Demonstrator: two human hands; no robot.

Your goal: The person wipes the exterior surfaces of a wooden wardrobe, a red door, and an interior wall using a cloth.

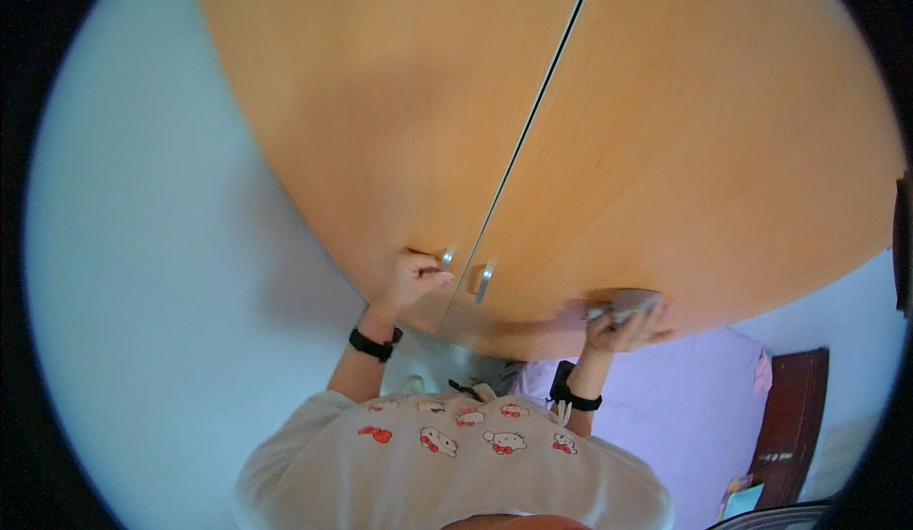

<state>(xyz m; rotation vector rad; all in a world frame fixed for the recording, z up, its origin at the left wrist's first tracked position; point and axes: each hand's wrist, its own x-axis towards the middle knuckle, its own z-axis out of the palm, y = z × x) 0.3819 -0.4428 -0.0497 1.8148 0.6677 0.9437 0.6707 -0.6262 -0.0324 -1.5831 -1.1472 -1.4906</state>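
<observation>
Two wood-grain cabinet doors [677, 138] stand before me, with a narrow dark gap between them. My left hand [416, 279] is curled against the left door, right beside its metal handle [447, 257]; whether the fingers grip that handle cannot be made out. A second metal handle [485, 283] on the right door has no hand on it. Lower on the right door, my right hand [619, 332] holds a greyish cloth [635, 302] against the surface. Hand and cloth are somewhat blurred.
A pale wall [143, 209] runs along the left side of the cabinet. Behind me to the right lies a lilac sheet-like surface [663, 402], with a dark reddish-brown door [788, 416] beyond. Part of a round, ribbed object [777, 517] shows at the bottom right.
</observation>
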